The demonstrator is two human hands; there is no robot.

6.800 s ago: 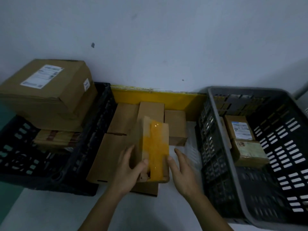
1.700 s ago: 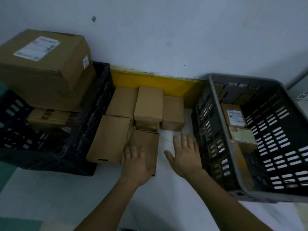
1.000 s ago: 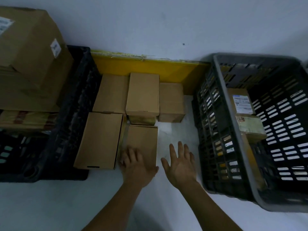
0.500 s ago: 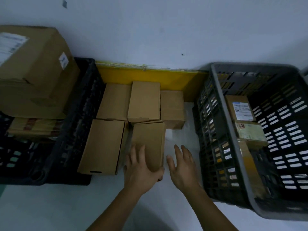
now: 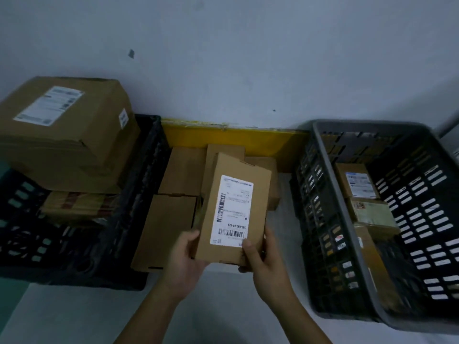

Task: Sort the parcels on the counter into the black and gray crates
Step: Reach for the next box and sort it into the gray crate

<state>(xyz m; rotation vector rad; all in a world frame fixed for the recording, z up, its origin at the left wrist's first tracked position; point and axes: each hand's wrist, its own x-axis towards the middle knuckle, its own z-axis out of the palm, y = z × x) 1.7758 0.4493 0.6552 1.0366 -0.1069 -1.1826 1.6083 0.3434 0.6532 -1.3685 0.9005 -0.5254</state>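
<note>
— What are your hands doing?

— Both grasp the flat brown cardboard parcel (image 5: 233, 209) at centre frame, lifted clear of the counter, white shipping label (image 5: 231, 209) facing up. Your left hand (image 5: 185, 259) curls round its lower left corner; your right hand (image 5: 263, 259) grips the lower right edge, thumb on the label.

— Where are the crates?

— The black slatted plastic crate (image 5: 139, 202) sits at left, a large brown carton (image 5: 67, 135) stacked high in it. The gray slatted plastic crate (image 5: 330, 184) sits at right, with small labelled parcels (image 5: 360, 180) along its inner wall.

— What lies between them?

— Plain brown boxes (image 5: 166, 229) on the white counter (image 5: 284, 192), under and behind your parcel, before a yellow strip (image 5: 248, 140).
</note>
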